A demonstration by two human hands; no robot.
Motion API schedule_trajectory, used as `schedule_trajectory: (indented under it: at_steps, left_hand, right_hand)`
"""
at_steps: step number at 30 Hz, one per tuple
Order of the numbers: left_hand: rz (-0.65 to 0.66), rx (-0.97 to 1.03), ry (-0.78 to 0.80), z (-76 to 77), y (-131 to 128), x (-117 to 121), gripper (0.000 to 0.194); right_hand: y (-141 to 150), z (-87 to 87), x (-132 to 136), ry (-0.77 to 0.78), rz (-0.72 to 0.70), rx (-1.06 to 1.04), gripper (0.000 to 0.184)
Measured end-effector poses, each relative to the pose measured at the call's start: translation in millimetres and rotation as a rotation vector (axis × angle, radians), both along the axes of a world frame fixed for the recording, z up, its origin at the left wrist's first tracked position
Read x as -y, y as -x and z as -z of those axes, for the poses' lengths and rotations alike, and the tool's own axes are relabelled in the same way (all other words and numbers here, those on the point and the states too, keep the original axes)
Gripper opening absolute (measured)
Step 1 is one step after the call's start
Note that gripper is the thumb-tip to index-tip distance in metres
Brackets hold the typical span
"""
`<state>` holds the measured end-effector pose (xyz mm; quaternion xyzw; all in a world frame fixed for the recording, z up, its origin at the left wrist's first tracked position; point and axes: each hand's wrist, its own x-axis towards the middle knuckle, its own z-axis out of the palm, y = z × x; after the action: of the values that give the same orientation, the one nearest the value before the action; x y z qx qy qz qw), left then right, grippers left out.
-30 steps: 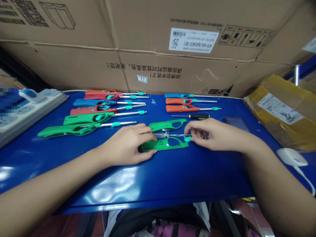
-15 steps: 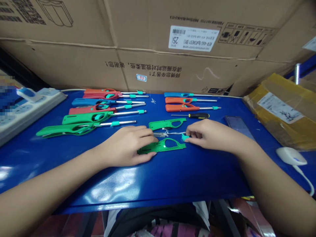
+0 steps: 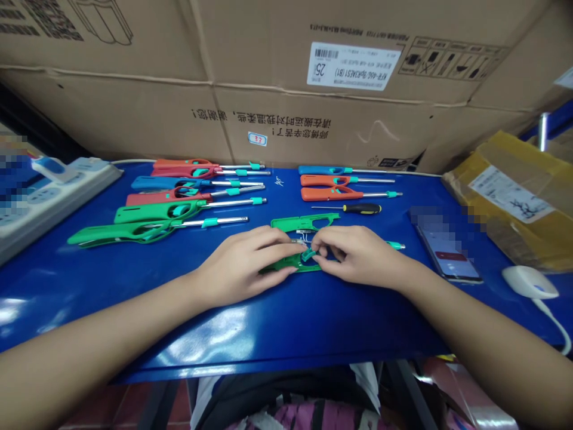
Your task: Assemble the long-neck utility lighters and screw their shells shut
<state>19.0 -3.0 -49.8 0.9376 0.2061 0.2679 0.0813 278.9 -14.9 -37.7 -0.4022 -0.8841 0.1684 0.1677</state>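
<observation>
My left hand (image 3: 250, 260) is closed on the near green lighter shell half (image 3: 293, 261), thumb along its front edge. My right hand (image 3: 358, 254) pinches a small teal trigger (image 3: 308, 255) over the finger opening of that half. Just behind lies the other green shell half (image 3: 286, 223), flat on the table. White wires (image 3: 306, 237) and part of a clear inner piece show between the two halves; the fingers hide the rest. A teal tip (image 3: 396, 245) sticks out beyond my right hand.
Several assembled lighters, among them a green one (image 3: 120, 232), lie at left; a blue one and two orange ones (image 3: 329, 193) lie at back right. A screwdriver (image 3: 362, 208), a phone (image 3: 447, 251), a white mouse-like device (image 3: 530, 282) and a power strip (image 3: 45, 197) surround them. Cardboard (image 3: 268, 101) stands behind.
My right hand has moved left with the teal trigger, bringing it over the near shell half. My left hand has shifted slightly right. The phone's screen now shows lit.
</observation>
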Motion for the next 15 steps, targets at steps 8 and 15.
schedule_trajectory:
  at_steps: [8, 15]
  left_hand:
    - [0.032, 0.091, 0.007, 3.6, -1.7, -0.7, 0.028]
    - [0.062, 0.101, 0.017, -1.1, -2.4, -0.1, 0.017]
  right_hand:
    - [8.2, -4.4, 7.0, 0.088, -0.048, -0.096, 0.009]
    - [11.1, -7.5, 11.2, 0.17, -0.088, -0.148, 0.011]
